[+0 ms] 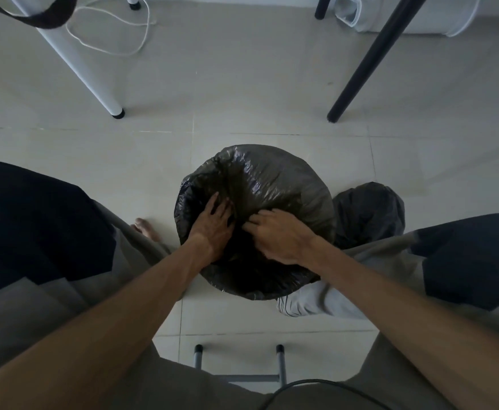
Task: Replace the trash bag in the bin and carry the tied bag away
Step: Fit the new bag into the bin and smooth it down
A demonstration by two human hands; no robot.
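A round bin stands on the floor between my knees, fully wrapped by a dark glossy trash bag [272, 179] stretched over its rim. My left hand [212, 226] lies flat with spread fingers, pressing the plastic down inside the bin's left side. My right hand [280, 235] pinches a fold of the same bag near the middle of the opening. Just right of the bin, a second dark bag [369, 208] sits bunched on the floor, partly hidden by my right knee. Its knot is not visible.
A white table leg [94, 81] stands at the back left and a black leg [360, 72] at the back right. A white cable [115, 39] loops on the tiles. A grey stool frame [239, 365] is beneath me. My bare foot [147, 229] rests left of the bin.
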